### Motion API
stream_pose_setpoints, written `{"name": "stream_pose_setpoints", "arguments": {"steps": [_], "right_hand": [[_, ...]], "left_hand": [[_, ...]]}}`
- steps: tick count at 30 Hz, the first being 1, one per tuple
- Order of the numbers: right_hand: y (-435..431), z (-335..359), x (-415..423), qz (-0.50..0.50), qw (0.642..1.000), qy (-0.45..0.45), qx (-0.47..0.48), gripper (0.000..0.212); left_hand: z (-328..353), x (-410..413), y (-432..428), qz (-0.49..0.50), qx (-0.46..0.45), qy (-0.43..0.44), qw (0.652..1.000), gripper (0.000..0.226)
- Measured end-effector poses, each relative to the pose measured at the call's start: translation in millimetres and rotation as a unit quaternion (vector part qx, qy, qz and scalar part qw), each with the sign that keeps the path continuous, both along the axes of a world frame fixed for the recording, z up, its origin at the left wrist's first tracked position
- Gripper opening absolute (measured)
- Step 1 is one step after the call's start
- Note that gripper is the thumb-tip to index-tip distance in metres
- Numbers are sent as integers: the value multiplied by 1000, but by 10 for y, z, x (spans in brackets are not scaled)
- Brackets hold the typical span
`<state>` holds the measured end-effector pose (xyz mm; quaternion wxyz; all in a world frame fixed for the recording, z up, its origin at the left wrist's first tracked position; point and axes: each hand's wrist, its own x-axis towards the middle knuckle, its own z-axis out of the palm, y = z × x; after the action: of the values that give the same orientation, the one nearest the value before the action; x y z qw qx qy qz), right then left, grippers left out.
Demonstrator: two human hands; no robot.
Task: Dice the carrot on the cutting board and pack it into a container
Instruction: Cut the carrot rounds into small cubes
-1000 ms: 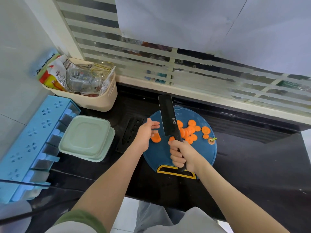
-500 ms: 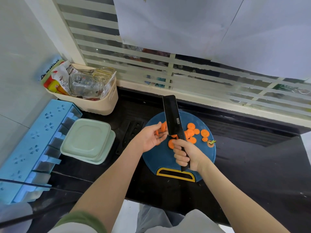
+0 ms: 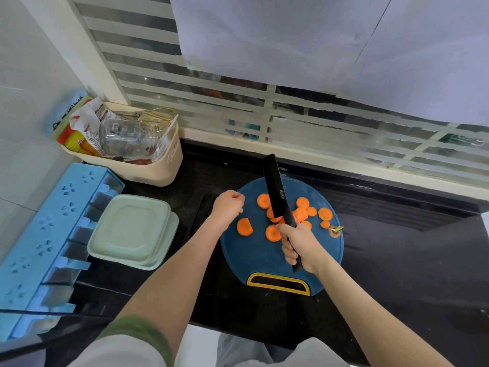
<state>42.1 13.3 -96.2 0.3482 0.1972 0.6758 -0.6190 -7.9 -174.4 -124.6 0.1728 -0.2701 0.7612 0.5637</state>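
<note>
Several orange carrot slices lie spread over a round blue cutting board with a yellow handle slot. One slice sits apart at the board's left. My right hand grips the handle of a black knife, whose blade points away over the slices. My left hand hovers at the board's left edge with its fingers curled, holding nothing I can see. A pale green lidded container sits left of the board.
A cream basket with packets and a glass jar stands at the back left. A light blue rack runs along the left wall. A carrot end with a green stem lies at the board's right edge. The black counter extends to the right.
My left hand let go of the slices by the blade and drew back left, fingers curling. A slice now lies alone at the board's left. The knife stays in my right hand.
</note>
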Motion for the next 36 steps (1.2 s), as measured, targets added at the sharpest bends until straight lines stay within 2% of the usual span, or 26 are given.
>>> {"name": "stream_pose_setpoints", "arguments": {"steps": [3, 10, 16, 23, 28, 36], "right_hand": [[-26, -2, -56, 23, 999, 9, 29, 38], [-29, -91, -140, 50, 995, 24, 83, 35], [-42, -117, -193, 56, 992, 20, 110, 28], [-89, -102, -149, 78, 989, 23, 126, 20], [-131, -47, -59, 115, 981, 32, 152, 26], [-159, -29, 97, 117, 973, 40, 197, 25]], "left_hand": [[-73, -46, -12, -74, -83, 26, 994, 20], [-210, -82, 118, -185, -142, 80, 969, 23], [-203, -45, 43, -130, -89, 77, 984, 29], [-222, 52, -111, -107, -181, 59, 976, 16], [-274, 215, -89, -125, -191, 38, 973, 10], [-242, 248, -20, -101, -153, 41, 982, 31]]}}
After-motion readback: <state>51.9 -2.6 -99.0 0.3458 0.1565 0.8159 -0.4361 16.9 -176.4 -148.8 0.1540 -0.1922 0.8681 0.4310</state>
